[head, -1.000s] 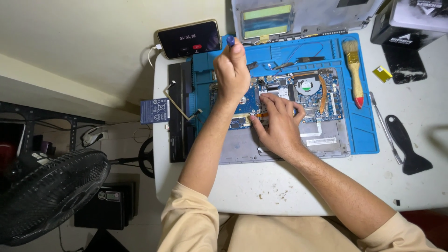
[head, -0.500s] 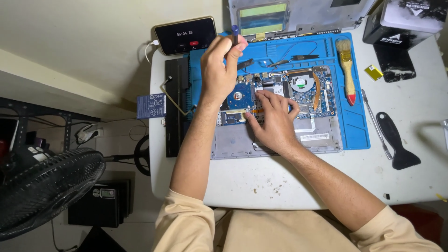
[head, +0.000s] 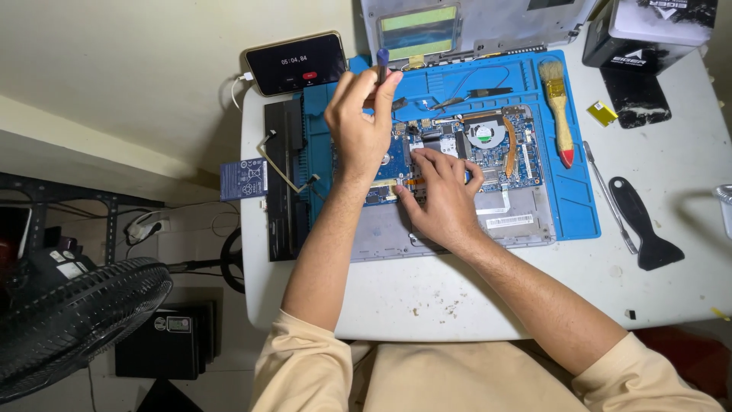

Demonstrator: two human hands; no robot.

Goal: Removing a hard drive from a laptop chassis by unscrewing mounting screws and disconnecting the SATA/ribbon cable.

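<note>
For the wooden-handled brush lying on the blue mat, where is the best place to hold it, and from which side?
Hold the brush by its bare wooden handle, coming from above. It lies flat on the blue mat with the bristles at the far end and the red tip near, and nothing covers the handle.

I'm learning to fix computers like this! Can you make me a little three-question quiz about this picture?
1. True or false: the left hand holds a thin blue-tipped tool.
2. Where do the right hand's fingers rest? A) phone B) blue circuit board C) brush
3. What colour is the tip of the brush handle?

Key: 1 true. 2 B. 3 red.
</note>
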